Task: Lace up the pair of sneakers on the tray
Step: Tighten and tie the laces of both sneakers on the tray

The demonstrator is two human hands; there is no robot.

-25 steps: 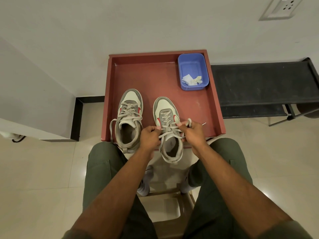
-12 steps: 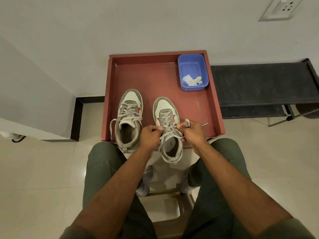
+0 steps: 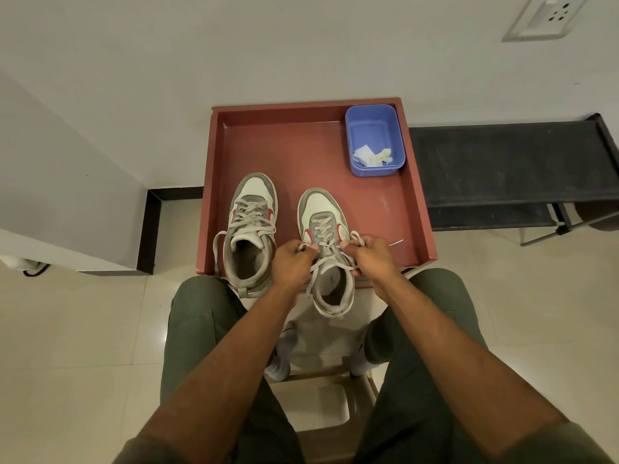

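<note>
Two grey and white sneakers with red accents stand toes away from me on a red-brown tray (image 3: 301, 152). The left sneaker (image 3: 249, 229) has its lace threaded, with a loose loop hanging off its left side. Over the right sneaker (image 3: 323, 222) my left hand (image 3: 291, 262) pinches one end of the lace (image 3: 321, 229) at the shoe's left side. My right hand (image 3: 375, 259) pinches the other end, which loops above my fingers. Crossed lace strands run between both hands over the tongue.
A blue plastic tub (image 3: 375, 139) with small pale scraps sits in the tray's far right corner. A black bench (image 3: 512, 162) stands to the right of the tray. A white wall rises behind. My knees flank the tray's near edge above a tiled floor.
Both hands have drawn slightly closer together over the right sneaker, still holding the lace ends. The sneakers and the tub have stayed where they were.
</note>
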